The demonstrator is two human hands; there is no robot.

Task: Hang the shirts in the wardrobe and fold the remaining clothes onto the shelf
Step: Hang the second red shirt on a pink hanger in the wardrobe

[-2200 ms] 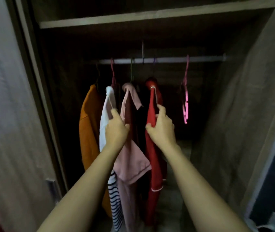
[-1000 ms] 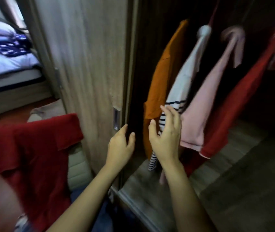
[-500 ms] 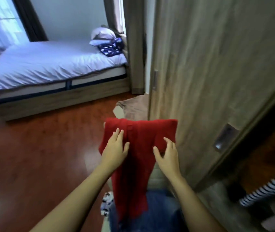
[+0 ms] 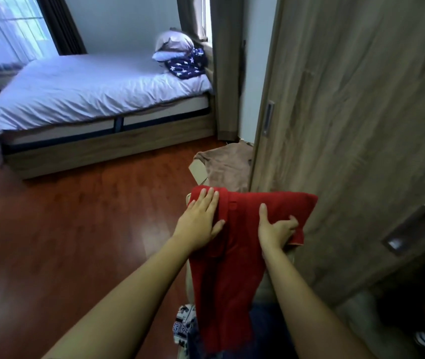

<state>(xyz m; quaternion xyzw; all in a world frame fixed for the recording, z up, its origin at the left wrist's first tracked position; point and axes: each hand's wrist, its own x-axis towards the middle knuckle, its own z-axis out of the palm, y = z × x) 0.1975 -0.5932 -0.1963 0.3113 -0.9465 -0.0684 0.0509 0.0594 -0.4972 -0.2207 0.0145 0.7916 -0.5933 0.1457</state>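
Head view: we look down at both bare forearms reaching into the lower middle of the frame.
Red garment (image 4: 232, 255): it lies draped in the lower centre, its top edge spread wide. The rest hangs in a narrower band toward the bottom edge of the frame.
Left hand (image 4: 199, 221): it rests flat on the garment's upper left corner. We see its fingers straight and close together, gripping nothing.
Right hand (image 4: 275, 228): it sits on the garment's right part, just below the top edge. The thumb points up and the fingers are curled, bunching a fold of the red cloth in their grip.
Hands and garment: the two hands lie apart, with a strip of red cloth between them.
Wardrobe door (image 4: 348, 125): this wood-grain panel fills the right of the frame, just beside the garment's right end.
Brown garment (image 4: 228, 167): it lies crumpled just above the red one, against the door's edge.
Denim cloth (image 4: 266, 330): we see it at the bottom centre, partly under the red garment.
Patterned cloth (image 4: 183, 325): black and white, at the lower left of the pile.
Bed (image 4: 89, 94): it stands in the upper left, on the red-brown floor (image 4: 63, 229).
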